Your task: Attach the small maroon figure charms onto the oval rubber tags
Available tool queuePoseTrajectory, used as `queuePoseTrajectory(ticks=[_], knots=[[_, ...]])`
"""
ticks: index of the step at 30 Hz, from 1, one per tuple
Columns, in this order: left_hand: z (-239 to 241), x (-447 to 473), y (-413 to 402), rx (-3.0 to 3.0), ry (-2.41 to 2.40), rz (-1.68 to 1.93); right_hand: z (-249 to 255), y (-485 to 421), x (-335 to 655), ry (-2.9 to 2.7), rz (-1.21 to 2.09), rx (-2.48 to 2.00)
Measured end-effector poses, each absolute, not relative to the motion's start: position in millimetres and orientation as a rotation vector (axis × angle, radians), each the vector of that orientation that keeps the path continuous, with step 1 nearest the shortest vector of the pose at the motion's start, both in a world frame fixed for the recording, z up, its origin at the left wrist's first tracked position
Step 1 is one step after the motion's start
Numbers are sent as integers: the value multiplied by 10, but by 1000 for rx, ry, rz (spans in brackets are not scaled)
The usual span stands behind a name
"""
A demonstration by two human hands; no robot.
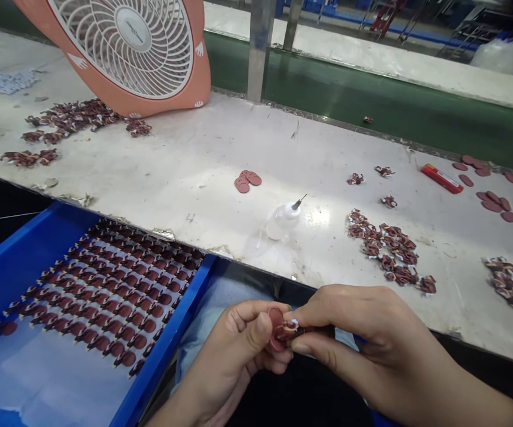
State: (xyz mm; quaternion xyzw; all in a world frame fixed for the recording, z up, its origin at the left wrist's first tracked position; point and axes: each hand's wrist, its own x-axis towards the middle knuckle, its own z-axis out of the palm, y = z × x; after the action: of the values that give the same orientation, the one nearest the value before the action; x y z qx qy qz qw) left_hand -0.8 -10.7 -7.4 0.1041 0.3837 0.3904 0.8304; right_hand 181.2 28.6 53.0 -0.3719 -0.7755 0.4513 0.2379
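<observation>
Over my lap, my left hand (pixel 251 344) pinches a reddish-brown oval disc (pixel 276 320) between thumb and fingers. My right hand (pixel 358 332) grips a small dark-brown figurine (pixel 288 330) with a white patch, pressed against the disc's face. Much of the figurine is hidden by my fingers. On the bench beyond stands a clear squeeze bottle (pixel 283 220) with a needle tip. Several more oval discs (pixel 247 180) lie behind it. At lower left, a blue tray (pixel 167 350) holds rows of figurines joined to discs (pixel 118 296) on a pale sheet.
An orange fan (pixel 149 101) stands at the back left beside a pile of brown figurines (pixel 78 115). More figurines (pixel 387 246) lie at right, near a red box (pixel 442 178) and loose discs (pixel 496 201). A metal post (pixel 260 53) rises behind the bench, along a green belt (pixel 327 86).
</observation>
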Motion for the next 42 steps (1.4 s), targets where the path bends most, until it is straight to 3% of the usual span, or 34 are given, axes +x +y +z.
queuePoseTrajectory(ticks=[21, 35, 42], knots=[[-125, -24, -109, 161, 802, 833, 532, 326, 1781, -2101, 1336, -1038], [-146, -45, -131, 129, 846, 879, 567, 330, 1689, -2229, 1231, -1014], [66, -45, -136, 150, 838, 904, 565, 197, 1723, -2293, 950, -936]])
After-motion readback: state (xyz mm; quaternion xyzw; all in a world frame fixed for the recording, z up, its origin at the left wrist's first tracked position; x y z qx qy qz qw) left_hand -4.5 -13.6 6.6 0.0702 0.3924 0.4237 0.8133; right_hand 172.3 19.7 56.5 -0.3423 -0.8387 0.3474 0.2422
